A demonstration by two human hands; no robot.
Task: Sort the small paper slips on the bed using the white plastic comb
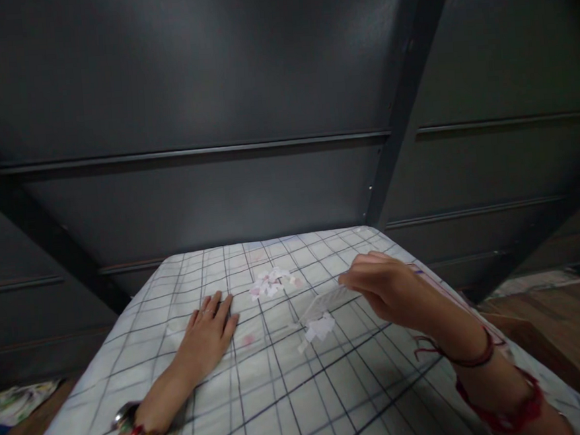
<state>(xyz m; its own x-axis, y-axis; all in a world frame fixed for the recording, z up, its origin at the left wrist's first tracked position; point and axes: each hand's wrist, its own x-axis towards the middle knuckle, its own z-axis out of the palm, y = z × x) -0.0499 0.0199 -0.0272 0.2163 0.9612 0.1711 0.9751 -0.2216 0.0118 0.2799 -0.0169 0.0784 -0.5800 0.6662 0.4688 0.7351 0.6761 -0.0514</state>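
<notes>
My left hand (206,339) lies flat on a white checked cloth (293,403), its fingers a little apart and nothing in them. My right hand (381,281) is closed on one end of a thin white card (328,301) with faint lines on it. The card is held tilted, its lower edge close to a small heap of torn paper scraps (320,327). Farther back lies a second heap of white and pinkish paper scraps (272,282). Whether the card touches the nearer scraps, I cannot tell.
Dark metal panels (209,203) with crossbars rise directly behind the cloth-covered surface. A faint pink stain (249,339) marks the cloth near my left hand. Brown floor (565,317) shows at the right, and a crumpled printed item (22,403) lies low at the left.
</notes>
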